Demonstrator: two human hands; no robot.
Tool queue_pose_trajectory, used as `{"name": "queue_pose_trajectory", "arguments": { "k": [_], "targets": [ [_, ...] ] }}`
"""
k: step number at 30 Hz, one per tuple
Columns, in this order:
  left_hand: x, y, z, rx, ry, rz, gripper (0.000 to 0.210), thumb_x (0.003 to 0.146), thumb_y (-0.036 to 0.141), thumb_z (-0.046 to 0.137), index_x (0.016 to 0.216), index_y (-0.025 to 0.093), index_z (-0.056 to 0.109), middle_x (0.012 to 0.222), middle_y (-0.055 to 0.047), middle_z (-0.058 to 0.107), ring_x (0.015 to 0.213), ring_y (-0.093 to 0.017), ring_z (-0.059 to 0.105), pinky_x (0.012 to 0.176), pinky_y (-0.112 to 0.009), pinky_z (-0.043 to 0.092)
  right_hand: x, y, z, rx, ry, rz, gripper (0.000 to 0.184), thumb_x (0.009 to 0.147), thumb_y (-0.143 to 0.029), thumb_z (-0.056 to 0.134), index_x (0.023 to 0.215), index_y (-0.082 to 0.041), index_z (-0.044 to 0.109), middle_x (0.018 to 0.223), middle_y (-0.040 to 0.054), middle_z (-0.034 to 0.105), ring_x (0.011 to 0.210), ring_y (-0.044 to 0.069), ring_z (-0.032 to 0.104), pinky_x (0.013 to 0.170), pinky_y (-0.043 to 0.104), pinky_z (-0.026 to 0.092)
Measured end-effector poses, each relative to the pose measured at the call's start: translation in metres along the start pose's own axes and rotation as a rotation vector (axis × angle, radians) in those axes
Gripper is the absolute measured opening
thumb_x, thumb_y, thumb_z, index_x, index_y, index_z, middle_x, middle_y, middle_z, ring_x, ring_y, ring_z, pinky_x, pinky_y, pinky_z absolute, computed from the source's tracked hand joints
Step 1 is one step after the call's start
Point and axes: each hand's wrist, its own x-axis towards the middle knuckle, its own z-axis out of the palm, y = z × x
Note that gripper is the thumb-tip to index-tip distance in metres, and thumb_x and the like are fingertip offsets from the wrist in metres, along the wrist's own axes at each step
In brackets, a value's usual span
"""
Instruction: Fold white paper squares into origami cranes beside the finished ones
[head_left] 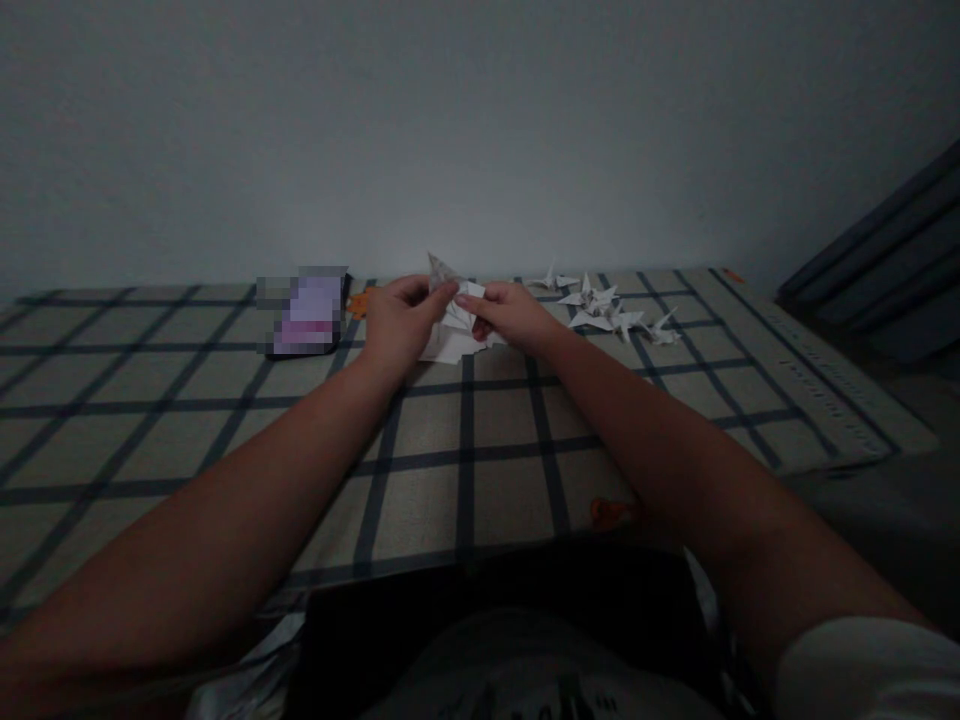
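Observation:
Between my two hands, just above the table, is a partly folded piece of white paper (442, 270) with a pointed tip standing up. My left hand (405, 318) pinches it from the left with thumb and fingers. From the right, my right hand (514, 312) grips its other side, thumb on top. Beneath both hands lie flat white paper sheets (448, 346), partly covered by the fingers. Several folded paper cranes (592, 297) sit in a loose group to the right of my right hand.
A checked cloth (427, 430) covers the table, which stands against a pale wall (480, 130). Left of my hands lies a phone (309, 312) with its screen lit. Orange patches (611, 512) show on the cloth. A dark curtain (892, 255) hangs at the right.

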Motion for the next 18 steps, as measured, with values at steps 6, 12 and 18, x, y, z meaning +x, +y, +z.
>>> {"name": "queue_pose_trajectory", "arguments": {
  "k": [6, 12, 18],
  "targets": [
    [0.002, -0.003, 0.0, -0.037, 0.05, 0.005, 0.021, 0.08, 0.038, 0.076, 0.079, 0.018, 0.075, 0.071, -0.001, 0.071, 0.064, -0.013, 0.06, 0.06, -0.023, 0.046, -0.005, -0.007, 0.003, 0.215, -0.11, 0.098, 0.025, 0.099, -0.029, 0.063, 0.078, -0.015, 0.059, 0.062, -0.0015, 0.067, 0.054, 0.007, 0.064, 0.059, 0.018, 0.055],
    [0.002, -0.006, 0.001, -0.028, 0.052, -0.014, 0.022, 0.081, 0.04, 0.075, 0.083, 0.018, 0.075, 0.075, -0.001, 0.072, 0.066, -0.013, 0.061, 0.06, -0.023, 0.046, -0.01, -0.014, 0.004, 0.207, -0.087, 0.173, 0.018, 0.098, -0.018, 0.064, 0.081, -0.014, 0.058, 0.063, 0.0018, 0.07, 0.056, 0.009, 0.067, 0.061, 0.019, 0.058],
    [0.001, -0.004, 0.001, -0.028, 0.043, 0.001, 0.021, 0.078, 0.038, 0.078, 0.08, 0.017, 0.075, 0.072, -0.001, 0.07, 0.064, -0.013, 0.059, 0.06, -0.024, 0.045, -0.005, -0.01, 0.002, 0.168, -0.086, 0.164, 0.026, 0.097, -0.017, 0.065, 0.072, -0.015, 0.056, 0.061, 0.0034, 0.07, 0.055, 0.01, 0.068, 0.057, 0.019, 0.058]
  ]
}}
